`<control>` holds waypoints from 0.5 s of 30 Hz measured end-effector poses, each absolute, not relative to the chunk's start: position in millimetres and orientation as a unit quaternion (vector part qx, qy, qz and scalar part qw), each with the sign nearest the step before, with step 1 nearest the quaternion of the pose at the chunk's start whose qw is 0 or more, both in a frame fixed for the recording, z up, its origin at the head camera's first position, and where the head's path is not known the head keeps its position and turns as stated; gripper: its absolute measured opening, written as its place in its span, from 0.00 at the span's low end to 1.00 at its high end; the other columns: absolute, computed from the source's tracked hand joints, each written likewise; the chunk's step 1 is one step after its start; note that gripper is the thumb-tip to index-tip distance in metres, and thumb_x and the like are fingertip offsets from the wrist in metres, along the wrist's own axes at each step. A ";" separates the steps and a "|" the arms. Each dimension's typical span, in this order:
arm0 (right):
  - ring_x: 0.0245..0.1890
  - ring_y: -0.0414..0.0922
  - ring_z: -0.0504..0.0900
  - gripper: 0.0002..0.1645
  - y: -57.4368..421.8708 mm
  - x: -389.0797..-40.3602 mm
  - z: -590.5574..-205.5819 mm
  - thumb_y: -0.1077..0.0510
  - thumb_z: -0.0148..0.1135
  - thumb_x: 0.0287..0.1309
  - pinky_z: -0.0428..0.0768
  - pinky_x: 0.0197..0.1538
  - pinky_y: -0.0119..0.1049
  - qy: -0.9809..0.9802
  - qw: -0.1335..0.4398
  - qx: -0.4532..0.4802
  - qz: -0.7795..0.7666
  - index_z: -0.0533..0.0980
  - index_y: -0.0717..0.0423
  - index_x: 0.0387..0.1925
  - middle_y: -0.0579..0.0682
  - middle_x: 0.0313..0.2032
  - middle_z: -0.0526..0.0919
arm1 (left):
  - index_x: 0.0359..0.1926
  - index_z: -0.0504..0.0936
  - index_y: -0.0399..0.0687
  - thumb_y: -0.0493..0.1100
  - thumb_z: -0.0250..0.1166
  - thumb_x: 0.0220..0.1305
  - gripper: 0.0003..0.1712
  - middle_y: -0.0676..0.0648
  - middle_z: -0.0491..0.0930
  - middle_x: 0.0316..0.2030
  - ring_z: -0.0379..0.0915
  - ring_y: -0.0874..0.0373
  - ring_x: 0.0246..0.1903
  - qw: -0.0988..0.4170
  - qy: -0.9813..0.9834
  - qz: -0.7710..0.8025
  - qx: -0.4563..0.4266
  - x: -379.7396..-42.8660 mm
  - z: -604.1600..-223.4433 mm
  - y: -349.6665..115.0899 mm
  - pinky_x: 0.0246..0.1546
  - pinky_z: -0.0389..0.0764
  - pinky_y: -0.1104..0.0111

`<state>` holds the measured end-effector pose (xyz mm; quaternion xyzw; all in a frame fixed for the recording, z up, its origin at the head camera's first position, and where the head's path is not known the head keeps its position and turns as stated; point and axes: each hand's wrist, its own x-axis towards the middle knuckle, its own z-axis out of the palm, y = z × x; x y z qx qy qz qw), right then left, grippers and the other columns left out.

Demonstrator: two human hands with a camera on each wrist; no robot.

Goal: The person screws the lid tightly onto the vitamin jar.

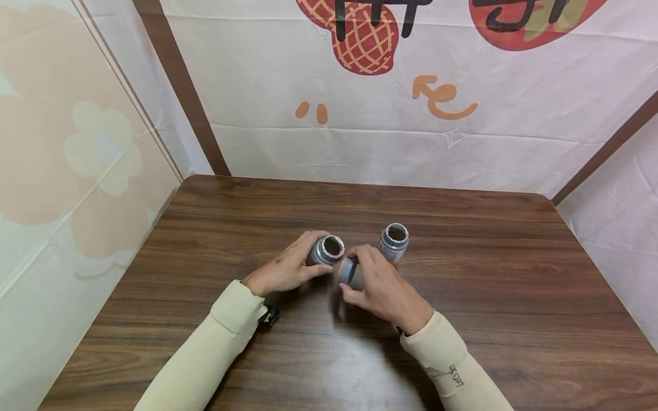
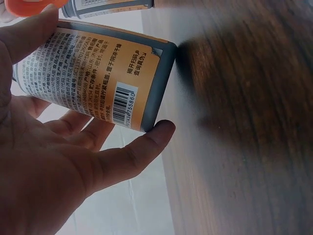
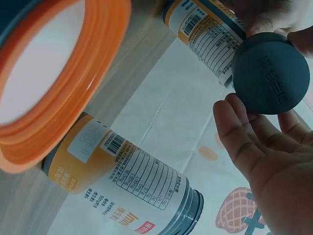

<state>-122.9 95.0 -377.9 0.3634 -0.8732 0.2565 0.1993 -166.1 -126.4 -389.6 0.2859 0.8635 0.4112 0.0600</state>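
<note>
My left hand (image 1: 289,268) grips a small supplement bottle (image 1: 317,252) with an orange, white and grey label. The bottle is uncapped, leaning to the right, its ragged-edged mouth turned up. My right hand (image 1: 382,283) holds a dark grey screw cap (image 1: 348,270) between thumb and fingers, right beside that mouth. Raised lettering marks the cap's top in the right wrist view, while its orange inner side (image 2: 29,7) shows in the left wrist view. Just beyond my right hand, a second uncapped bottle (image 1: 393,242) stands upright, its lower part partly hidden.
Close to the right wrist camera is another cap with an orange rim (image 3: 105,63) and white inside, hidden from the head view. The brown wood-grain table (image 1: 488,297) extends around both hands. Behind it hangs a white printed cloth (image 1: 257,74), with another cloth at the left.
</note>
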 end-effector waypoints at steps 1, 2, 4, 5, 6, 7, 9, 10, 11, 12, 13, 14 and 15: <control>0.37 0.45 0.73 0.28 95.1 -123.0 -377.6 0.57 0.70 0.40 0.74 0.43 0.37 -0.873 0.201 0.363 0.256 0.68 0.63 0.43 0.52 0.37 0.74 | 0.60 0.64 0.53 0.48 0.67 0.57 0.32 0.45 0.67 0.54 0.65 0.59 0.51 0.060 0.863 0.412 0.287 -166.1 -389.9 -126.6 0.53 0.67 0.60; 0.38 0.45 0.73 0.28 95.4 -123.3 -377.4 0.57 0.69 0.40 0.74 0.43 0.37 -0.873 0.203 0.363 0.255 0.68 0.63 0.43 0.52 0.38 0.74 | 0.60 0.64 0.53 0.48 0.67 0.57 0.32 0.45 0.67 0.54 0.65 0.59 0.52 0.060 0.862 0.412 0.288 -166.1 -390.2 -126.7 0.53 0.67 0.60; 0.39 0.46 0.73 0.27 95.9 -123.7 -376.7 0.56 0.69 0.41 0.73 0.44 0.37 -0.872 0.208 0.363 0.254 0.68 0.63 0.43 0.52 0.38 0.74 | 0.60 0.65 0.54 0.48 0.67 0.57 0.32 0.45 0.67 0.54 0.65 0.59 0.52 0.059 0.862 0.412 0.289 -166.1 -390.8 -127.0 0.53 0.67 0.60; 0.39 0.46 0.73 0.27 96.1 -124.0 -376.3 0.56 0.68 0.42 0.73 0.44 0.37 -0.872 0.211 0.362 0.254 0.68 0.63 0.43 0.53 0.39 0.74 | 0.60 0.65 0.54 0.49 0.67 0.57 0.32 0.45 0.67 0.54 0.65 0.59 0.52 0.059 0.862 0.412 0.290 -166.0 -390.7 -127.1 0.53 0.67 0.61; 0.40 0.46 0.73 0.27 96.3 -124.2 -375.6 0.56 0.67 0.42 0.73 0.45 0.37 -0.871 0.213 0.362 0.253 0.68 0.62 0.43 0.53 0.39 0.74 | 0.60 0.65 0.55 0.49 0.67 0.57 0.32 0.45 0.67 0.54 0.65 0.60 0.51 0.059 0.861 0.412 0.291 -165.9 -390.7 -127.1 0.52 0.68 0.61; 0.40 0.47 0.72 0.26 96.4 -124.4 -374.9 0.56 0.67 0.42 0.73 0.46 0.38 -0.870 0.217 0.362 0.253 0.68 0.62 0.43 0.53 0.39 0.74 | 0.60 0.65 0.55 0.49 0.67 0.57 0.31 0.46 0.67 0.54 0.65 0.60 0.51 0.060 0.862 0.411 0.292 -165.4 -390.2 -127.2 0.52 0.68 0.61; 0.41 0.47 0.72 0.25 96.3 -125.1 -374.0 0.57 0.66 0.43 0.72 0.46 0.38 -0.870 0.221 0.362 0.253 0.69 0.62 0.43 0.53 0.39 0.73 | 0.60 0.64 0.56 0.50 0.67 0.57 0.31 0.47 0.67 0.54 0.65 0.60 0.50 0.061 0.862 0.409 0.293 -164.5 -389.7 -127.1 0.51 0.69 0.61; 0.41 0.47 0.72 0.25 96.2 -125.5 -373.8 0.57 0.65 0.43 0.72 0.46 0.38 -0.870 0.221 0.361 0.254 0.69 0.62 0.43 0.53 0.39 0.73 | 0.60 0.64 0.57 0.50 0.67 0.57 0.31 0.48 0.67 0.54 0.66 0.60 0.50 0.061 0.862 0.409 0.294 -164.0 -389.4 -127.0 0.51 0.69 0.61; 0.41 0.47 0.72 0.25 96.2 -125.7 -373.6 0.57 0.65 0.43 0.72 0.47 0.39 -0.870 0.221 0.360 0.255 0.69 0.62 0.44 0.53 0.40 0.74 | 0.60 0.64 0.57 0.50 0.67 0.57 0.31 0.48 0.67 0.53 0.66 0.61 0.49 0.061 0.862 0.408 0.295 -163.6 -389.3 -126.8 0.50 0.69 0.62; 0.42 0.47 0.72 0.25 96.2 -125.9 -373.3 0.56 0.65 0.44 0.72 0.47 0.39 -0.870 0.220 0.359 0.255 0.69 0.61 0.44 0.53 0.40 0.74 | 0.60 0.65 0.57 0.50 0.67 0.58 0.31 0.49 0.67 0.53 0.66 0.61 0.49 0.060 0.862 0.407 0.297 -163.2 -389.3 -126.7 0.50 0.69 0.62; 0.42 0.48 0.72 0.25 96.0 -126.2 -373.2 0.56 0.65 0.44 0.72 0.47 0.39 -0.870 0.219 0.359 0.256 0.70 0.61 0.45 0.53 0.40 0.74 | 0.60 0.65 0.58 0.50 0.66 0.58 0.31 0.49 0.67 0.53 0.66 0.61 0.49 0.060 0.862 0.406 0.299 -162.8 -389.5 -126.5 0.50 0.70 0.62; 0.43 0.48 0.72 0.25 95.9 -126.3 -373.2 0.56 0.64 0.44 0.72 0.48 0.39 -0.871 0.219 0.358 0.256 0.70 0.61 0.45 0.53 0.41 0.74 | 0.60 0.65 0.58 0.50 0.66 0.58 0.31 0.50 0.67 0.53 0.66 0.61 0.49 0.059 0.862 0.405 0.301 -162.5 -389.8 -126.3 0.50 0.70 0.62; 0.43 0.48 0.72 0.25 95.7 -126.4 -373.4 0.56 0.64 0.44 0.72 0.48 0.39 -0.870 0.219 0.359 0.258 0.70 0.61 0.46 0.53 0.41 0.74 | 0.60 0.65 0.59 0.49 0.66 0.58 0.30 0.50 0.67 0.53 0.67 0.61 0.48 0.058 0.861 0.404 0.303 -162.1 -390.1 -126.1 0.49 0.70 0.63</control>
